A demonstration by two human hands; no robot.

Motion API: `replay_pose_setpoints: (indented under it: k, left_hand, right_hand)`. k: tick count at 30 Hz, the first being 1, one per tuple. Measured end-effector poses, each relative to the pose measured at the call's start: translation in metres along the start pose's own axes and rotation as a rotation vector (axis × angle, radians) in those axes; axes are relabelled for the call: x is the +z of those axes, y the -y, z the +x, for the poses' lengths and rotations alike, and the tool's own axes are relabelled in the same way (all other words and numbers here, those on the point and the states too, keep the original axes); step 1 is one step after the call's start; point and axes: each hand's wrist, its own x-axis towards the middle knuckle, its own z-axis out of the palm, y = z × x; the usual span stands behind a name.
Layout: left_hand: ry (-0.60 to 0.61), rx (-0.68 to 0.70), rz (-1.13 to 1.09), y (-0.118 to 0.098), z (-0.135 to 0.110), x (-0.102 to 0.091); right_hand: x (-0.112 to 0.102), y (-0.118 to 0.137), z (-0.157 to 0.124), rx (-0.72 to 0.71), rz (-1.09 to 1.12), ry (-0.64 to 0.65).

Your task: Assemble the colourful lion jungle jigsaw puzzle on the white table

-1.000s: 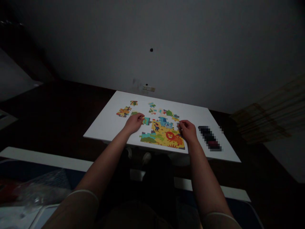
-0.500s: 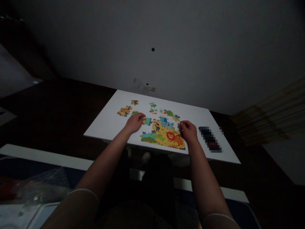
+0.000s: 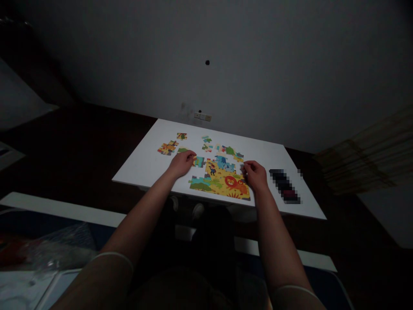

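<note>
A partly joined jigsaw puzzle (image 3: 222, 183) lies near the front edge of the white table, showing a red-maned lion and a blue elephant on yellow ground. My left hand (image 3: 181, 164) rests at its left with curled, closed fingers beside a blue-green puzzle piece (image 3: 198, 162); what they hold, if anything, is hidden. At the right edge my right hand (image 3: 256, 174) is closed in a pinch, its fingertips at a small greyish puzzle piece (image 3: 241, 168). A green piece (image 3: 182, 150) lies just beyond my left hand.
Several loose pieces lie farther back: an orange cluster (image 3: 168, 147), a single piece (image 3: 182, 136) and a green group (image 3: 230, 150). A dark pixelated object (image 3: 284, 186) is on the right of the white table (image 3: 300, 200). Plastic wrapping (image 3: 64, 247) sits at lower left.
The whole view has shifted slightly. Both hands keep nearly the same places beside the puzzle, and no piece has visibly changed position.
</note>
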Motion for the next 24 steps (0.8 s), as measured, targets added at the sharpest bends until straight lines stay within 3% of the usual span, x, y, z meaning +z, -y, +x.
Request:
replay_pose_setpoints:
  k: [24]
  left_hand:
    - [0.002,-0.01,0.11,-0.0018,0.0,-0.0044]
  right_hand:
    - [0.0037,0.0014,0.0,-0.034,0.0,0.047]
